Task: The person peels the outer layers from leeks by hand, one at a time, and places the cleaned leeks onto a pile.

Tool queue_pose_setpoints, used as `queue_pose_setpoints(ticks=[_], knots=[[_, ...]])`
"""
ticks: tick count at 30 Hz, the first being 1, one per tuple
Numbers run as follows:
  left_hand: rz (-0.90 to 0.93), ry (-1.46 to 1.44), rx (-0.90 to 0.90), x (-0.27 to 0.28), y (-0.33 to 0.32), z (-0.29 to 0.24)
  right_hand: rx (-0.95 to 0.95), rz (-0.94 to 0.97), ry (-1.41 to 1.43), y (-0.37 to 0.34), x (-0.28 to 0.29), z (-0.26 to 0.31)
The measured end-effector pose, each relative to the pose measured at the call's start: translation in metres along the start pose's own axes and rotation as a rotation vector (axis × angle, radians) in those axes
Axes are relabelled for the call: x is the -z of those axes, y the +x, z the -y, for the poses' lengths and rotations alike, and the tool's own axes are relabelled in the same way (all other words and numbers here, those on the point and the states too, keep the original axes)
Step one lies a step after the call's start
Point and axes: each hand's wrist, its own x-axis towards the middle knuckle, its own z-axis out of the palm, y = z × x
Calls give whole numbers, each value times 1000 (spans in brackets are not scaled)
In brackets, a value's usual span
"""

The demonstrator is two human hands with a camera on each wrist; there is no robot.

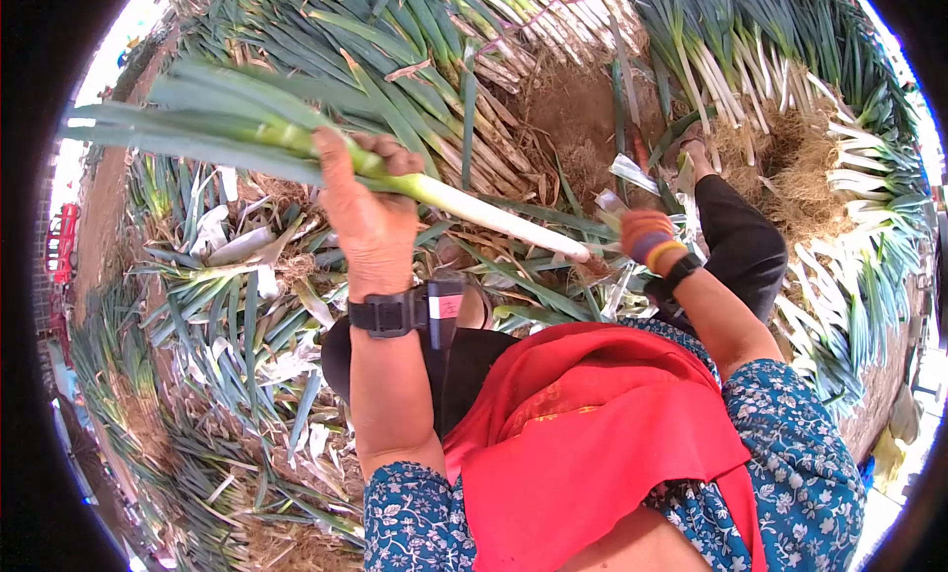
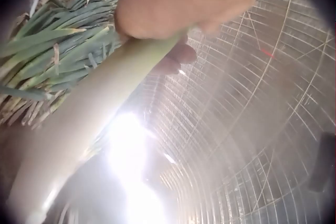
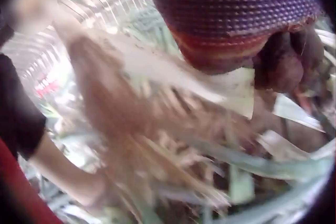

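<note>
My bare left hand [image 1: 370,202] grips a leek [image 1: 484,213] where its green leaves meet the white shaft. The leaves fan out to the left, and the brown root end [image 1: 592,266] points toward my right hand. In the left wrist view the pale shaft [image 2: 100,98] slants down from the fist. On my right hand [image 1: 647,238] is a striped knit glove, its fingers curled close to the root end. From under those fingers a pale strip of leek skin [image 3: 233,90] sticks out in the right wrist view, beside blurred roots [image 3: 105,92].
Bundled leeks [image 1: 583,24] lie at the back, and more leeks [image 1: 869,177] line the right side with roots inward. Loose leaves and peelings [image 1: 247,325] cover the ground to the left. A leg in dark trousers [image 1: 741,246] stretches out by the right arm.
</note>
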Motion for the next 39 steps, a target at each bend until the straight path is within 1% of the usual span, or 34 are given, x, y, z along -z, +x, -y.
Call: queue_pose_setpoints(ticks=[1,3,5,6,7,8,10,12,13,14,15,17,18,19,20,21,22,23,24,25,26,27,29,30,31,33,34,35,37,38,39], knots=[[-2,0,1,7,4,-5,-408,79,-572,-11,-38,14],[-56,-67,-9,25,12,-14,248,513,365,-34,-22,-70],[-88,-44,-25,31,11,-11,186,413,294,-32,-29,-76],[-125,-45,-30,31,11,-11,118,349,472,-29,-32,-85],[-161,-49,-40,30,13,-10,28,264,593,-19,-18,-84],[-176,-43,-39,30,13,-10,60,62,912,-19,36,-87],[-202,-33,-34,29,14,-7,287,-264,1469,-6,81,-71],[-220,-32,-28,21,13,-2,643,-307,1414,-14,162,-58],[-287,-37,-24,14,12,1,537,-307,1333,-21,173,-46],[-358,-41,-23,8,10,5,618,-264,1580,-19,176,-28],[-358,-44,-27,7,8,9,622,-266,1577,-21,180,-22],[-62,-36,113,10,3,17,464,192,1817,-26,200,-14],[-51,-64,171,8,-4,25,429,348,1865,-28,214,-16],[-34,-92,232,4,-9,32,433,347,1866,-27,214,-7],[18,-106,234,9,-8,38,499,100,1859,-25,211,2],[21,-112,233,10,-6,41,559,-147,1831,-24,210,7],[-53,-70,234,7,-6,42,523,-206,1757,-26,220,4],[-130,-26,234,5,-6,41,527,-203,1753,-27,221,7],[-152,-34,223,4,-5,39,491,-329,1736,-27,221,11],[-155,-36,220,4,-4,38,454,-454,1717,-26,223,14],[-155,-66,201,4,-4,37,422,-572,1625,-24,226,16],[-154,-95,183,5,-2,35,425,-572,1626,-23,229,16],[-150,-96,155,7,0,35,437,-690,1540,-19,232,15],[-159,-110,145,7,-1,35,450,-816,1496,-16,233,17],[-168,-125,134,7,-1,34,453,-817,1496,-14,236,15],[-184,-124,123,7,-1,32,596,-867,1274,-15,242,10],[-198,-123,114,5,-2,30,644,-872,1206,-16,241,11],[-197,-121,114,3,-2,25,643,-873,1207,-22,240,7],[-202,-132,60,2,0,14,914,-610,1098,-40,239,-5],[-173,-131,25,6,1,12,1036,-468,1112,-43,236,-13],[-171,-132,33,12,3,10,1028,-465,1112,-46,222,-17]])
